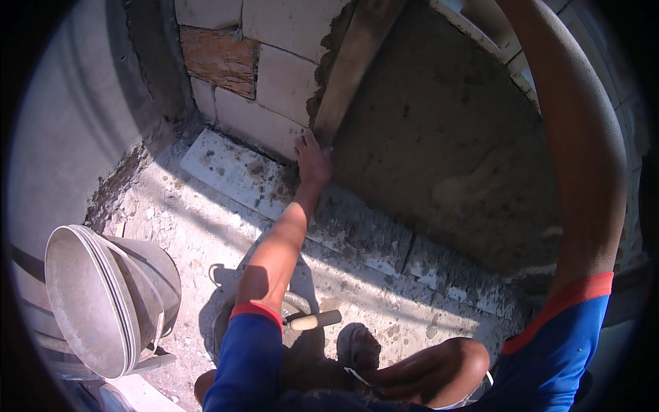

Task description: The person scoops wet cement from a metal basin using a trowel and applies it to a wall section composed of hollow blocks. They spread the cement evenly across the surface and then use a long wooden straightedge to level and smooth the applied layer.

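Observation:
A long straight board (353, 75) leans up the wall along the left edge of a patch of wet grey mortar (439, 151). At its lower end my left hand (314, 161) is closed on the board, with fingers on its left side. My right arm (583, 137) reaches up past the top edge of the view, so the right hand is out of sight. Below my left forearm stands a round container (296, 302), partly hidden by the arm. A trowel with a pale wooden handle (312, 321) rests across it.
A large pale bucket (96, 295) lies tipped at the left. White blocks (285, 82) and one reddish brick (218, 60) show left of the mortar. Mortar-spotted white slabs (233, 168) line the wall's foot. Rubble (147, 206) lies by the left wall (68, 123). My foot (358, 345) is near the container.

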Available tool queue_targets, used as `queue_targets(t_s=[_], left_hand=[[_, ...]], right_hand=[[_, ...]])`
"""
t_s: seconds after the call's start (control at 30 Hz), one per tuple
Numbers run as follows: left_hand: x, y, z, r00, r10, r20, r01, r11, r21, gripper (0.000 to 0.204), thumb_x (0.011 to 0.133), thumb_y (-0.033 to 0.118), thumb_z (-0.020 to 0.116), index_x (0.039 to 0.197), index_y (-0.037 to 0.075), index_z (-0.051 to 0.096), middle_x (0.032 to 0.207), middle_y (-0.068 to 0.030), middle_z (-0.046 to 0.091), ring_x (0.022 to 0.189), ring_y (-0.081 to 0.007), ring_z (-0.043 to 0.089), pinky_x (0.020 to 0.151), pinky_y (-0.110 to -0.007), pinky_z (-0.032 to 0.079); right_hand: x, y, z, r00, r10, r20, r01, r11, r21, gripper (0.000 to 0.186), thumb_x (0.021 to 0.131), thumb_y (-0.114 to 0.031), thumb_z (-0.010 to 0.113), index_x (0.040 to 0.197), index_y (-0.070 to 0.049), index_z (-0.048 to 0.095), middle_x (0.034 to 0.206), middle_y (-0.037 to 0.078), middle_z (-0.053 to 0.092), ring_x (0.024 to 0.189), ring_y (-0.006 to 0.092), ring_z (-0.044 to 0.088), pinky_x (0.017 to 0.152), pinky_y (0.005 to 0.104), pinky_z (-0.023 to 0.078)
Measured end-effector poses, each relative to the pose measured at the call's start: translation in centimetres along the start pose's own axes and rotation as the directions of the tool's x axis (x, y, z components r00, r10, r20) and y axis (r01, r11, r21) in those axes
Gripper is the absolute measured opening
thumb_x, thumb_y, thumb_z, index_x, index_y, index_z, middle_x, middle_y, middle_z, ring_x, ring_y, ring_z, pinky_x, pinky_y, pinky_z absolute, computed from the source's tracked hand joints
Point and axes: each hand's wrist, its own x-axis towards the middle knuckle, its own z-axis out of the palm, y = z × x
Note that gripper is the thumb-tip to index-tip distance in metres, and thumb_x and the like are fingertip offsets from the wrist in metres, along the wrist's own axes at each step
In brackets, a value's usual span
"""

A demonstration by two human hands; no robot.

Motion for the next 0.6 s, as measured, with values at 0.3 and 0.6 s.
queue_targets(t_s=[0.3,0.6], left_hand=[[-0.3,-0.3,0.9,0.999,-0.039,-0.011,0.039,0.998,0.057,0.078,0.091,0.022,0.071,0.15,-0.002,0.027,0.138,-0.028,0.041,0.129,-0.0472,0.043,0.104,-0.052,0.042],[-0.6,-0.6,1.8,0.976,0.065,-0.209,-0.065,0.998,0.006,0.059,0.084,0.011,0.075,0.13,-0.005,0.042,0.124,-0.028,0.048,0.117,-0.0479,0.048,0.098,-0.052,0.043]], right_hand=[[0.7,1.1,-3.1,0.891,-0.307,0.335,0.41,0.862,-0.3,0.064,0.084,-0.024,0.063,0.145,-0.014,0.047,0.138,0.021,0.055,0.137,0.0394,0.043,0.107,0.0531,0.041],[0.3,3.0,-1.4,0.701,-0.65,0.293,0.687,0.505,-0.522,0.057,0.079,-0.024,0.066,0.136,-0.022,0.06,0.152,0.008,0.042,0.147,0.0387,0.027,0.112,0.064,0.031]])
